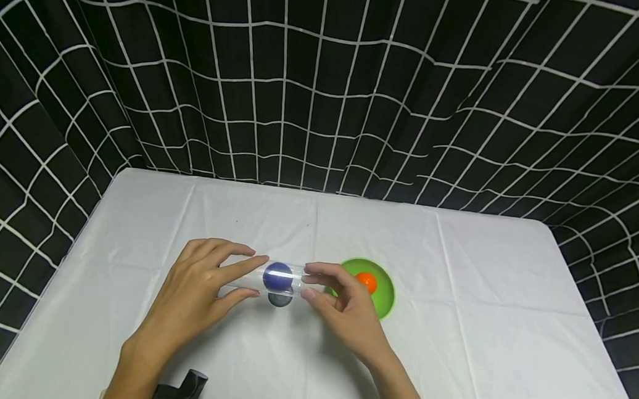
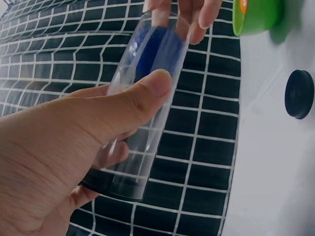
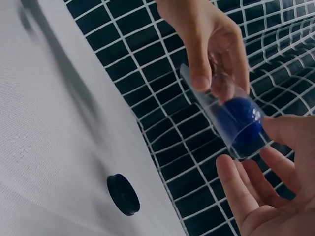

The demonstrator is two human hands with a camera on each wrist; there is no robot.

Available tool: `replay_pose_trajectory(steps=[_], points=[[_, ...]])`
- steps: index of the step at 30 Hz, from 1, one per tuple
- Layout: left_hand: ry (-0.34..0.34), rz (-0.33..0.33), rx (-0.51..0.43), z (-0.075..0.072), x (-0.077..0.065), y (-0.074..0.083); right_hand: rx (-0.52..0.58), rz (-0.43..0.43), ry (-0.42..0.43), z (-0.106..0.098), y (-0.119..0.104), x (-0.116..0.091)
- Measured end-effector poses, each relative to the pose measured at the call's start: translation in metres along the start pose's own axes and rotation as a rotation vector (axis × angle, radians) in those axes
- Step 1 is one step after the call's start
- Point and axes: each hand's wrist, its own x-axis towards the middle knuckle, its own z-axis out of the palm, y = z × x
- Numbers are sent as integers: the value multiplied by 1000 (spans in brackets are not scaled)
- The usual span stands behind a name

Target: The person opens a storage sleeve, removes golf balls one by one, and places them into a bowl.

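Note:
My left hand (image 1: 196,287) grips a clear tube (image 2: 130,157) around its body, thumb on one side and fingers on the other. Inside the tube, a blue ball (image 3: 239,120) sits near the end facing my right hand. My right hand (image 1: 347,309) is cupped loosely around that end, thumb and fingers spread with their tips right at the rim. A dark band (image 2: 106,183) shows at the tube's opposite end. Below the tube, a round black cap (image 3: 123,194) lies on the white cloth, partly hidden by the tube in the head view.
A green bowl (image 1: 385,300) holding an orange ball (image 1: 366,282) stands just beyond my right hand, which overlaps its left side. White cloth (image 1: 510,336) covers the table. Black curtains with white netting (image 1: 298,105) rise behind the table and at both sides.

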Motion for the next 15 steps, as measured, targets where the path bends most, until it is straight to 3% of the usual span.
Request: replay_pose_trajectory(steps=[15], points=[[-20, -36, -20, 2, 0, -2, 31, 29, 6, -2, -2, -2]])
